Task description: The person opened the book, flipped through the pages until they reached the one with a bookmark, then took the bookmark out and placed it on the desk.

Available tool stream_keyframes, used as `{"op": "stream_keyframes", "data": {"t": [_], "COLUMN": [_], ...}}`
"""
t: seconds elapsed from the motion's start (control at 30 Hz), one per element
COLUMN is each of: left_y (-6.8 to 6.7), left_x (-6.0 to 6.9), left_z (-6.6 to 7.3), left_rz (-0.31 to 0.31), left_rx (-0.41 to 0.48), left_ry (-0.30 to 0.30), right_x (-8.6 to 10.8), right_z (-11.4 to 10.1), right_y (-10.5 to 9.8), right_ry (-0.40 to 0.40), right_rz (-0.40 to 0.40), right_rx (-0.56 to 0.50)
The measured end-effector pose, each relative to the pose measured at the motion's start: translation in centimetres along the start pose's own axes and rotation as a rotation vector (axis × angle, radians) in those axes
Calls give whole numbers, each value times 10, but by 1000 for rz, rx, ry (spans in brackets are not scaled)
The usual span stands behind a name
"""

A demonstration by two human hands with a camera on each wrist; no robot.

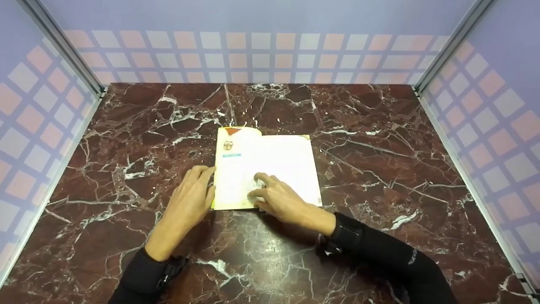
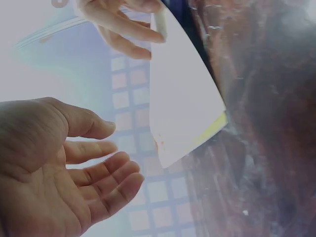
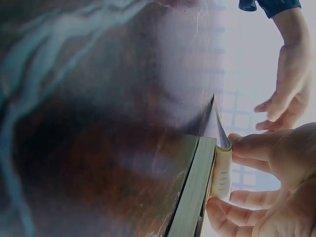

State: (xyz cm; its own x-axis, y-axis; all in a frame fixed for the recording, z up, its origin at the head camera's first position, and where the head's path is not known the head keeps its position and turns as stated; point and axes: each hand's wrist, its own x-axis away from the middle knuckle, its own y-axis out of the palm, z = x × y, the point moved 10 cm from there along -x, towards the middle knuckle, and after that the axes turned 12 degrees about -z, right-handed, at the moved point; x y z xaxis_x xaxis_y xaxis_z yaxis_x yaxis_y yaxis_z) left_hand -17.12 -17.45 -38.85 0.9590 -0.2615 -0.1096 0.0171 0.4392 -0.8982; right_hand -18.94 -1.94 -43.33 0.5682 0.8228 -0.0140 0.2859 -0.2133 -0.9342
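Note:
An open book [image 1: 287, 160] lies on the marbled tabletop, its pages mostly washed out by glare. A small picture and a blue strip show on its left page. Beside the book's left edge is my left hand [image 1: 187, 196], its fingers loosely bent and holding nothing. In the left wrist view that hand [image 2: 74, 168] has its palm showing, apart from the pages. My right hand [image 1: 282, 200] rests over the lower middle of the book. The right wrist view shows its thumb and fingertips [image 3: 219, 217] touching the curved page, spread apart.
The dark red tabletop [image 1: 379, 169] with white veins extends around the book. Panels with pink and white squares [image 1: 261, 46] stand at the back and both sides. Black sleeves [image 1: 379, 245] cover my forearms.

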Motion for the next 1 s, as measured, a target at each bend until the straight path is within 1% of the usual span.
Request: {"op": "stream_keyframes", "data": {"t": [0.13, 0.27, 0.33, 0.47, 0.57, 0.6, 0.7, 0.77, 0.9, 1.0], "left_y": [-3, 0, 6, 26, 39, 43, 53, 58, 68, 72], "left_x": [-1, -3, -5, -9, -9, -9, -8, -8, -10, -10], "left_z": [13, 28, 35, 48, 54, 55, 53, 49, 42, 39], "left_rz": [11, -9, -35, -98, -109, -108, -124, -159, -242, -274], "left_rx": [-1, -1, -3, -18, -59, -76, -113, -120, -97, -77], "left_ry": [60, 110, 125, 170, 219, 233, 246, 232, 189, 185], "right_x": [-1, -2, -2, -2, -1, -1, -1, -1, -1, -1], "right_z": [0, 0, -1, -1, -1, 0, 0, 0, 0, -1], "right_y": [2, 2, 2, 2, 2, 2, 2, 2, 1, 0], "right_ry": [10, 11, 7, 0, -7, -12, -17, -22, -29, -37], "right_rz": [-11, -16, -14, -3, 14, 19, 28, 28, 38, 55], "right_rx": [5, 8, 11, 15, 30, 32, 30, 19, 17, 23]}}
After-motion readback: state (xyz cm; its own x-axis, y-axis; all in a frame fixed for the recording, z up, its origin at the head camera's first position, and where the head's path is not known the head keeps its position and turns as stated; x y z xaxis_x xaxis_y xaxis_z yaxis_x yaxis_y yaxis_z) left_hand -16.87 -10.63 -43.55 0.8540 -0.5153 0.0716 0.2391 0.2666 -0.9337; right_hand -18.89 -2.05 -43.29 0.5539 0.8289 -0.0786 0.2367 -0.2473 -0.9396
